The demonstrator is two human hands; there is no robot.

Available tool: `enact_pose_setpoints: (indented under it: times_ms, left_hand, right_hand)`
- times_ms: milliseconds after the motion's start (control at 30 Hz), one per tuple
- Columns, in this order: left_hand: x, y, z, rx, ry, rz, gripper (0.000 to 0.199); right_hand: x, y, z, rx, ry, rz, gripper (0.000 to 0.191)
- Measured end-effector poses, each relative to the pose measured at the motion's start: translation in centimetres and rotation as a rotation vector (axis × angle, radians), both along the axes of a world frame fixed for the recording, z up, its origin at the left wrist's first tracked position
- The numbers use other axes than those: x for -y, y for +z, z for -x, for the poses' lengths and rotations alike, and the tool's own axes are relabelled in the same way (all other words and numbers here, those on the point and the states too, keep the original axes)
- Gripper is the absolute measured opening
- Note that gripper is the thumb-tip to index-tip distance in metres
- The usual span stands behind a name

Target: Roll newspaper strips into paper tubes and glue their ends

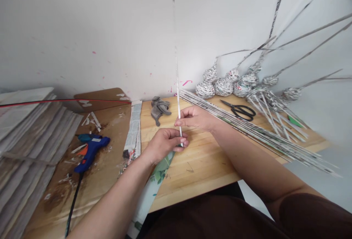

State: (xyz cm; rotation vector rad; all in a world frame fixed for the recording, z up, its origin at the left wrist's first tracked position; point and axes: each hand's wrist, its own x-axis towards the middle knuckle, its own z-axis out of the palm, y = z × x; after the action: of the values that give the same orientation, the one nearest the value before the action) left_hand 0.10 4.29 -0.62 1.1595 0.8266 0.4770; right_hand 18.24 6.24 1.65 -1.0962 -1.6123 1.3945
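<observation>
A thin white rolled-paper stick (177, 84) stands nearly upright in front of me, its upper part faint against the wall. My left hand (167, 141) pinches its lower end between thumb and fingers. Just above, my right hand (195, 118) is closed round the same stick. Beneath the left hand a printed paper sheet with green leaves (162, 169) lies on the wooden table (200, 173), partly covered by my forearm. Behind the hands sits a crumpled grey cloth (160, 109).
Many paper sticks (247, 132) lie across the right side, by black scissors (239, 110). Woven paper gourd shapes (224, 86) with long stems stand along the wall. To the left are a blue glue gun (92, 152) on stained cardboard, newspaper strips (134, 125) and stacked paper (30, 151).
</observation>
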Motion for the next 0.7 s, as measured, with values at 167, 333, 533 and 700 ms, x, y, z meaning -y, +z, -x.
enact_pose_setpoints:
  times_ms: [167, 333, 533, 700]
  left_hand:
    - [0.04, 0.01, 0.02, 0.006, -0.004, 0.006, 0.036]
    - [0.07, 0.25, -0.03, 0.000, -0.004, 0.013, 0.037]
    - [0.05, 0.20, -0.04, -0.005, 0.000, 0.024, 0.037]
    - [0.10, 0.29, 0.01, -0.017, -0.017, 0.002, 0.037]
  right_hand:
    - [0.03, 0.15, 0.01, 0.013, 0.021, -0.016, 0.028]
    - [-0.03, 0.16, -0.14, 0.023, -0.009, -0.061, 0.030]
    - [0.03, 0.41, -0.52, 0.063, 0.079, -0.062, 0.032]
    - [-0.07, 0.06, -0.39, 0.020, -0.036, -0.096, 0.028]
